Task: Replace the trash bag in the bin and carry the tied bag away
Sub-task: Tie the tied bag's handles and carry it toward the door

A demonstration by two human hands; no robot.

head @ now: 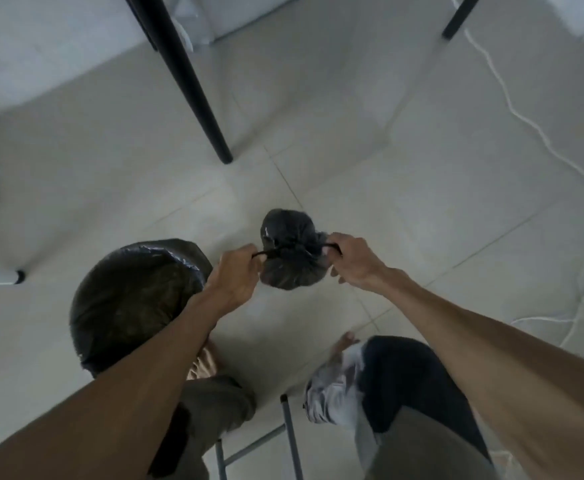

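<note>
Knot-tightening step: left hand point(236, 271) and right hand point(349, 259) each pinch a drawstring end of the small black trash bag point(288, 249), held just right of the lined bin point(134, 303); next, carrying away.

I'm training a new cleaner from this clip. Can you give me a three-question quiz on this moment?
1. True or false: both hands grip the ties of the small black bag.
2. The bin, lined with a black bag, stands on which side of the small bag: A) the person's left, B) the person's right, C) behind the black table leg?
3. Fill in: a white ____ lies across the floor tiles on the right.

Key: 1 true, the left hand and right hand pull outward; 2 A; 3 cable.
</note>
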